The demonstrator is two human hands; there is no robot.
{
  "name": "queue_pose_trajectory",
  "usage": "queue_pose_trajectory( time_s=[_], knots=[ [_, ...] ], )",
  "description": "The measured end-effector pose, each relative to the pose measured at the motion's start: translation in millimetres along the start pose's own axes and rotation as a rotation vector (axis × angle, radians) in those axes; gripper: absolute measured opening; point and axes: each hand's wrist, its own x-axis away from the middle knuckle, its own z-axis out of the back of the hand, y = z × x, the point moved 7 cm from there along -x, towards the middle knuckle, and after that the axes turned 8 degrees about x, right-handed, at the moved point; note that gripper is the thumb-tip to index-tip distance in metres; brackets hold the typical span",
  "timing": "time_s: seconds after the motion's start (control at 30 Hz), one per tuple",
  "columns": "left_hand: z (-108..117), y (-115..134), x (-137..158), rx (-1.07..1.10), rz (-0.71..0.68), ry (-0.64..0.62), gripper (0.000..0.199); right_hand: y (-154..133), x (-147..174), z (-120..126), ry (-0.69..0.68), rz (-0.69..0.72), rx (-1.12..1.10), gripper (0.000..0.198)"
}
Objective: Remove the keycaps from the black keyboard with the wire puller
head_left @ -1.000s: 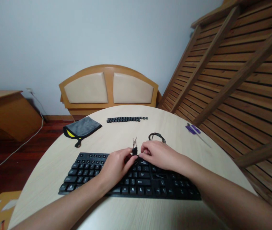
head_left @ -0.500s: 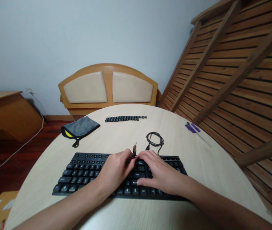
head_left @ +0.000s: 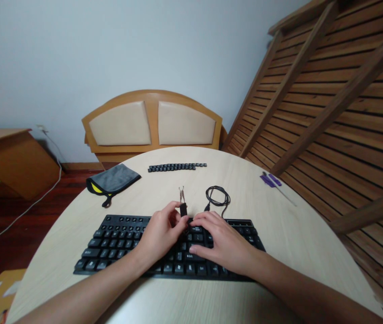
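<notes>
A black keyboard (head_left: 120,243) lies across the near side of the table, with bare key sockets along its upper left rows. Above its middle, my left hand (head_left: 160,231) grips a keycap puller (head_left: 183,208) between thumb and fingers; its black handle stands upright and two thin wire prongs point up. My right hand (head_left: 223,240) rests on the right half of the keyboard, fingers spread, fingertips near the top row beside the left hand. Some keys are hidden under both hands. Loose black keycaps (head_left: 173,167) lie in rows at the far side of the table.
The keyboard's coiled cable (head_left: 218,194) lies behind it on the round table (head_left: 245,189). A grey cloth (head_left: 117,177) with a yellow lining is at the left edge. A purple brush-like tool (head_left: 268,181) and a thin rod lie at the right edge.
The keycap puller in my left hand has turned, so its handle and both prongs now show, and it has shifted slightly left. My right hand has barely moved.
</notes>
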Motion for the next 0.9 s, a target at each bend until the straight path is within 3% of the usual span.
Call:
queue_pose_trajectory(
  time_s=[0.1, 0.3, 0.73, 0.9],
  knots=[
    [0.6, -3.6, -2.2, 0.05, 0.0, -0.007, 0.032, -0.9, 0.0, 0.1, -0.004, 0.003, 0.006, 0.042],
    [9.1, 3.4, -4.6, 0.105, -0.021, 0.071, 0.014, -5.1, -0.2, 2.3, -0.007, 0.007, 0.029, 0.041],
    [14.4, 4.2, -3.8, 0.033, 0.043, 0.107, 0.035, -4.4, -0.1, 3.5, 0.003, -0.003, 0.036, 0.046],
    [14.3, -0.7, -1.6, 0.061, 0.081, 0.123, 0.032, -4.6, 0.5, 3.7, 0.028, 0.013, 0.037, 0.031]
  ],
)
